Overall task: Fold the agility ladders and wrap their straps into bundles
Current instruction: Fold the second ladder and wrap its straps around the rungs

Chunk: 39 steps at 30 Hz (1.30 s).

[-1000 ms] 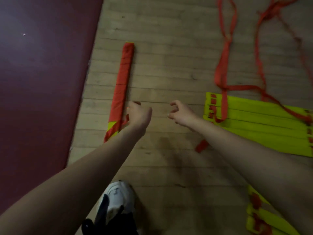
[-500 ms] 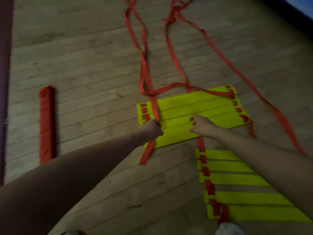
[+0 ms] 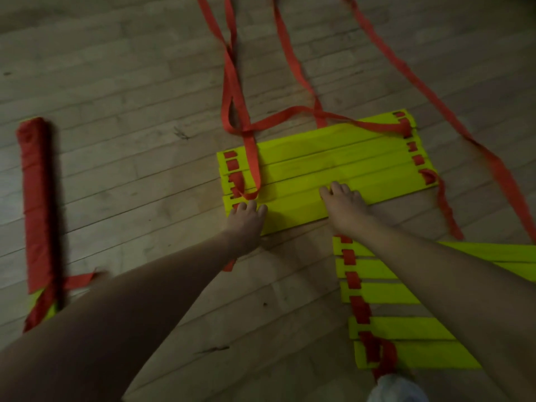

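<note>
Done with 1 wrapped bundle [image 3: 37,204], the left hand [image 3: 246,224] and right hand [image 3: 345,207] now rest flat on the next ladder [image 3: 333,158], ready to fold.

Open wooden plank floor [image 3: 139,175] separates the long red strap-wrapped bundle [image 3: 36,204], left, from the flat yellow plastic rungs [image 3: 333,158]. Loose red webbing straps [image 3: 232,82] criss-cross the boards beyond, and a second row of yellow rungs [image 3: 385,297] fills the lower right.
</note>
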Each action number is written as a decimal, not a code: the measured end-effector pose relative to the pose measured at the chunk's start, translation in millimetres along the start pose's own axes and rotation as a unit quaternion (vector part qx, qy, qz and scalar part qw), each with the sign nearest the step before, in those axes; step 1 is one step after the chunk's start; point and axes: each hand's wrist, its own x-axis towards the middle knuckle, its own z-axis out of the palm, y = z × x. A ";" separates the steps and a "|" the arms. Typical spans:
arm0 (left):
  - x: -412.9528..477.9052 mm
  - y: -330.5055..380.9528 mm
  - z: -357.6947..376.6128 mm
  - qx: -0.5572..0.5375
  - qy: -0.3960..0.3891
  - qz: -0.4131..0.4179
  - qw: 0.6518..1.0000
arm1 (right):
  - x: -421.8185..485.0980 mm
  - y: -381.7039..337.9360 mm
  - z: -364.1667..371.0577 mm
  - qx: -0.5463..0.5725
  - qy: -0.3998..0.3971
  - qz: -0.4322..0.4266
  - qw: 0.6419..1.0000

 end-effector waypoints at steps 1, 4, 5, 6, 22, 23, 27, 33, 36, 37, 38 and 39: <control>-0.7 -4.4 -0.9 0.002 -0.003 -0.003 1.000 | 2.0 -3.4 -1.4 -0.020 0.008 -0.016 1.000; -9.0 -27.9 -3.5 0.018 0.011 -0.030 0.999 | 4.3 -19.9 -5.6 -0.059 0.039 -0.086 0.994; -12.6 -39.2 -4.0 0.018 0.016 -0.039 0.999 | 3.8 -28.6 -6.3 -0.059 0.047 -0.105 0.992; -16.7 -50.1 -4.9 0.009 0.018 -0.050 0.999 | 2.8 -37.9 -6.3 -0.053 0.050 -0.120 0.990; -36.5 -30.6 -13.7 -0.895 0.036 -0.290 0.338 | 0.7 -143.3 -41.5 0.192 0.116 -0.178 0.958; -34.4 -33.4 -15.1 -0.906 0.039 -0.280 0.315 | -2.4 -149.8 -40.9 0.216 0.117 -0.178 0.953; -30.5 -42.4 -13.4 -0.891 0.081 -0.331 0.299 | -8.1 -159.5 -37.2 0.266 0.086 -0.162 0.947; -32.0 -46.5 -8.7 -0.892 0.101 -0.363 0.252 | -4.3 -129.6 -27.5 0.315 0.037 -0.070 0.946; -32.9 -43.3 -13.5 -0.909 0.108 -0.336 0.223 | -6.6 -112.4 -21.4 0.353 0.008 -0.040 0.935; -32.3 -43.4 -13.7 -0.914 0.107 -0.326 0.215 | -8.1 -110.0 -20.9 0.358 0.002 -0.053 0.932; -32.1 -43.6 -13.8 -0.919 0.104 -0.316 0.210 | -9.6 -108.8 -20.9 0.354 -0.002 -0.071 0.933; -32.1 -44.2 -13.3 -0.921 0.100 -0.310 0.213 | -10.6 -109.1 -20.9 0.354 -0.003 -0.085 0.931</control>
